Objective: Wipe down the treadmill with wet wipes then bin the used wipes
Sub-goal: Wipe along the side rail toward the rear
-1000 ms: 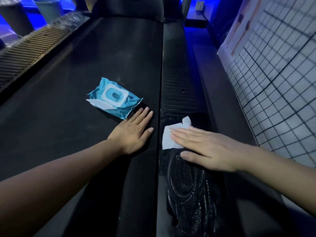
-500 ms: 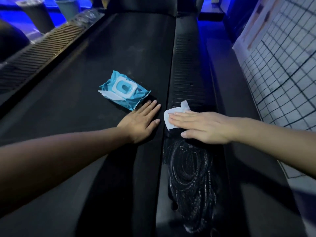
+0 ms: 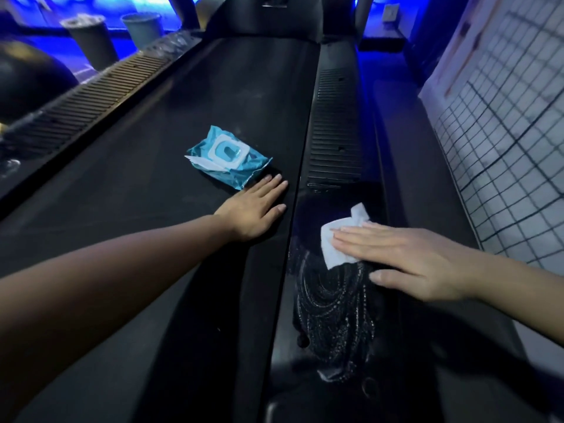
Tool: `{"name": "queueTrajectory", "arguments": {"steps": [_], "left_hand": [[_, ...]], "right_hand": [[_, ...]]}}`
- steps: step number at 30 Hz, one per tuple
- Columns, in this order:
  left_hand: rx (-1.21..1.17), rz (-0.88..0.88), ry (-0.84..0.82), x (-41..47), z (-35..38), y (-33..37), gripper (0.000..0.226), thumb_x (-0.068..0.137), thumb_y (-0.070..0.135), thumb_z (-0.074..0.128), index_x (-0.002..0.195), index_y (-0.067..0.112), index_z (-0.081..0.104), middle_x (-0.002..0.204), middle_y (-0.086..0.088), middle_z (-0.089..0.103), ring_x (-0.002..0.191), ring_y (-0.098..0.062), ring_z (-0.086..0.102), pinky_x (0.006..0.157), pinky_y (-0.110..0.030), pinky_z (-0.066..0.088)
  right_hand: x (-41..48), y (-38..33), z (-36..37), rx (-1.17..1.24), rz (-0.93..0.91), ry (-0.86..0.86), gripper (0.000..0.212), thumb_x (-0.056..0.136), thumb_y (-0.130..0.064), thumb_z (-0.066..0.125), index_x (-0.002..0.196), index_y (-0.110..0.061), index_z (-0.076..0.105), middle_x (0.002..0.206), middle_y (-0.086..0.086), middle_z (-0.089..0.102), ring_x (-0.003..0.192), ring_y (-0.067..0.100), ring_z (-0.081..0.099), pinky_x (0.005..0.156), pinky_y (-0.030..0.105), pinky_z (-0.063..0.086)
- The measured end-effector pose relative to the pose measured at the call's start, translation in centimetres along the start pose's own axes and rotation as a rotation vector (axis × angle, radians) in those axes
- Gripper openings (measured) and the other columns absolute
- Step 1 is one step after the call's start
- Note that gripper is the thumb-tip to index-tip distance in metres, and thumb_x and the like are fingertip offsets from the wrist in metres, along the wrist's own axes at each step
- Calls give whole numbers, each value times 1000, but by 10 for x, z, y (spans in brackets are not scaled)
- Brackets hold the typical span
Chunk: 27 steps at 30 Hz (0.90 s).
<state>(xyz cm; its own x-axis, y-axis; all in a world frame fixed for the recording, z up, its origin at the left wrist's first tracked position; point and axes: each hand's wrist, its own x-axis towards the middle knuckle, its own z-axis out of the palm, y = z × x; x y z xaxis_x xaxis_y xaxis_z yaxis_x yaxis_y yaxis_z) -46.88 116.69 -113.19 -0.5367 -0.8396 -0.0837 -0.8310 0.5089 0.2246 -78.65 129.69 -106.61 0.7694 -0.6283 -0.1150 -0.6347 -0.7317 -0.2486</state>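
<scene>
Right hand point(image 3: 406, 264) flat, fingers straight and close together, pressing the wet wipe point(image 3: 337, 239) onto the smooth near stretch of the right side rail point(image 3: 332, 198). Against half a second ago: wipe off the rail's inner edge and out toward its middle, a little back from the end of the ribbed tread strip point(image 3: 334, 132); reads as one more loop of a circular scrub, not a fresh stretch. Wet swirl marks point(image 3: 332, 306) trailing from under the wipe toward the camera, same patch as before. Left hand point(image 3: 253, 209) unmoved: open, palm down on the treadmill belt point(image 3: 137, 193), fingertips just beside a corner of the blue wipes pack point(image 3: 227, 157), holding nothing, well apart from the right. Judged early in the job: only that near patch marked wet; ribbed strip, belt and left side rail point(image 3: 91, 99) showing no such marks; binning still to come. Edges: belt-to-rail seam on the wipe's inner side; rail's outer lip, then a dark strip of floor and the tiled wall point(image 3: 503, 148) close on the right, so little sideways room there. Open run straight ahead along the rail to the motor hood point(image 3: 265, 13). Two grey tubs point(image 3: 91, 44) far left beyond the other rail; bins or not, cannot tell.
</scene>
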Motion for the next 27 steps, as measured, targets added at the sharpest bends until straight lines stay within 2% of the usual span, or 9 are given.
{"name": "queueTrajectory", "arguments": {"steps": [2, 4, 7, 9, 12, 15, 20, 24, 27], "left_hand": [[-5, 16, -3, 2, 2, -2, 66, 110, 52, 25, 167, 24, 8, 174, 5, 0, 159, -10, -6, 130, -39, 5], [-11, 26, -8, 2, 1, -1, 74, 103, 59, 21, 167, 24, 9, 174, 5, 1, 159, -10, -5, 130, -38, 4], [-31, 11, 0, 2, -2, -2, 80, 98, 62, 18, 167, 23, 11, 174, 4, 3, 159, -10, -4, 130, -33, 1], [-41, 11, 11, 2, -3, 0, 74, 104, 60, 25, 166, 21, 15, 174, 4, 6, 159, -10, -2, 129, -30, 0], [-89, 3, 64, 5, -2, 5, 63, 109, 45, 38, 163, 15, 27, 173, 0, 14, 160, -13, 7, 127, -27, 5], [-108, 23, 49, 9, -9, 5, 74, 97, 51, 34, 160, 12, 33, 172, -1, 20, 159, -13, 13, 127, -28, 12], [-50, 85, 19, 9, -4, -1, 71, 107, 50, 34, 165, 14, 19, 173, -1, 10, 160, -13, 2, 127, -25, 0], [-16, 35, -35, 7, -3, 6, 88, 93, 66, 22, 167, 20, 8, 174, 4, 0, 159, -10, -6, 130, -35, 0], [5, -33, -48, 5, -2, 18, 89, 90, 64, 17, 167, 21, 2, 173, 6, -6, 158, -9, -10, 130, -40, -3]], "right_hand": [[-8, 17, -2, 2, 87, 43, 62, 101, -49, 29, 159, -27, 21, 166, -14, 16, 152, -4, 7, 124, 21, 4], [-5, 30, -7, 119, 221, 44, 64, 97, -51, 26, 157, -31, 20, 165, -17, 12, 149, -12, 1, 124, 19, 1], [11, 35, -10, 233, 327, 37, 65, 95, -45, 27, 157, -29, 22, 166, -17, 11, 147, -15, 0, 125, 23, 1], [16, 25, -4, 231, 280, 64, 69, 93, -49, 30, 157, -25, 27, 165, -14, 16, 149, -11, 4, 126, 27, 2], [4, -3, 13, 148, 122, 106, 68, 94, -49, 34, 156, -21, 32, 164, -8, 26, 153, 2, 15, 127, 39, 12], [-18, -33, 29, 185, -18, 178, 64, 102, -52, 38, 152, -13, 42, 160, -3, 37, 151, 11, 27, 126, 43, 19], [-32, -31, 33, 227, -55, 211, 59, 105, -46, 38, 149, -8, 46, 158, -2, 41, 150, 16, 33, 124, 44, 23], [-14, -3, 24, 219, 87, 241, 54, 103, -36, 40, 151, -12, 43, 158, -4, 40, 151, 9, 28, 125, 48, 20], [-5, -6, 16, 318, 161, 227, 58, 97, -34, 36, 150, -13, 45, 158, -5, 40, 151, 5, 25, 126, 47, 17]]}}
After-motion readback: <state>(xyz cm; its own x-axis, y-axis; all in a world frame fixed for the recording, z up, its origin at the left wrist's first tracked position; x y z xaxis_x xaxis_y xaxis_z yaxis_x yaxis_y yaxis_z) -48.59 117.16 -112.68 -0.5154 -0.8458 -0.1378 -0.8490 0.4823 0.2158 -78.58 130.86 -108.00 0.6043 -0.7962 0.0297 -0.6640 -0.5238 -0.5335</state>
